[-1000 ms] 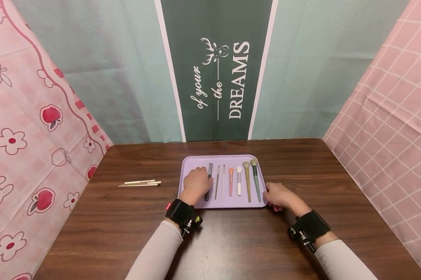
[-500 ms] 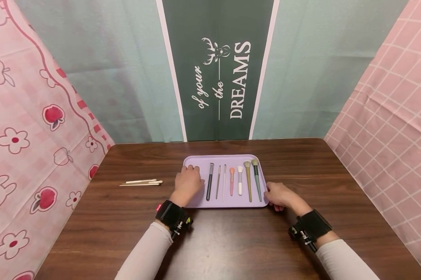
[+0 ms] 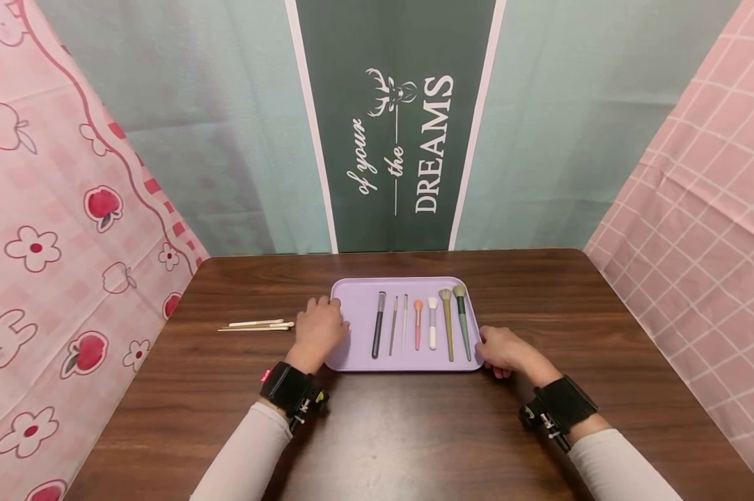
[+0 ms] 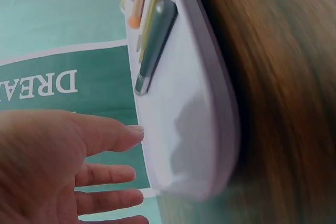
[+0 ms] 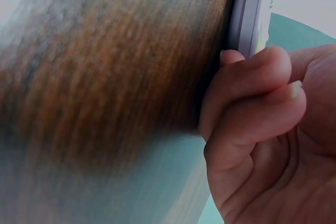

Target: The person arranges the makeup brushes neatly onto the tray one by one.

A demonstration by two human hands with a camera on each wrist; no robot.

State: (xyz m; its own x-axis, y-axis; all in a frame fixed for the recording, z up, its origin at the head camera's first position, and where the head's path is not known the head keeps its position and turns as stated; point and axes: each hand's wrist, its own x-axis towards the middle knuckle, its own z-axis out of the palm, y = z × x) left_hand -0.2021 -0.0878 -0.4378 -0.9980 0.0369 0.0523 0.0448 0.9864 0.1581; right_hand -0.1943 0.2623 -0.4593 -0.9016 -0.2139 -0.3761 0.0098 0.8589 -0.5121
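Observation:
A lavender tray (image 3: 358,341) lies on the table, bearing several makeup brushes side by side. The leftmost is a dark-handled brush (image 3: 379,325); a green brush (image 3: 462,323) lies at the right end. My left hand (image 3: 319,327) hovers at the tray's left edge, its fingers spread and holding nothing. In the left wrist view, the thumb and straight fingers of that hand (image 4: 42,166) stand apart from the brushes. My right hand (image 3: 504,350) grips the tray's near right corner. Its fingers (image 5: 257,114) are curled by the tray rim (image 5: 249,19) in the right wrist view.
Several thin pale sticks (image 3: 260,325) lie together on the brown wooden table (image 3: 377,438), left of the tray. Fabric hangs behind the table, with a pink curtain (image 3: 88,278) on the left and a pink checked one (image 3: 702,229) on the right.
My left hand has moved left, away from the dark-handled brush, to the tray's left edge. The right hand keeps its place at the corner, and the brushes lie as before.

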